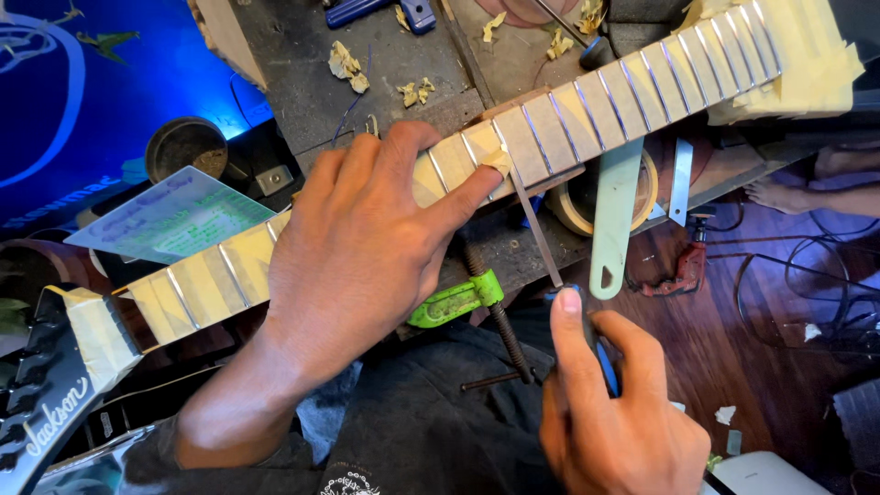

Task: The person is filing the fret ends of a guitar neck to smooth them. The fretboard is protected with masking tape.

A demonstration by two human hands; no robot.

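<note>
A guitar neck (632, 87) lies diagonally across the bench, its fretboard covered in cream masking tape between the metal frets. My left hand (367, 247) rests flat on the middle of the neck, index fingertip pressing the tape beside one fret. My right hand (614, 412) grips a thin file with a blue handle (536, 229); its narrow metal blade reaches up and lies across a fret just right of my left fingertip. The black headstock (37, 394) sits at the lower left, wrapped in tape at its joint.
A green clamp (458, 298) hangs under the bench edge. A pale green handle (612, 220) and a tape roll (577, 197) sit below the neck. Tape scraps (346, 64) litter the bench. A round tin (186, 147) and a printed sheet (174, 215) lie at left. Cables run on the wooden floor at right.
</note>
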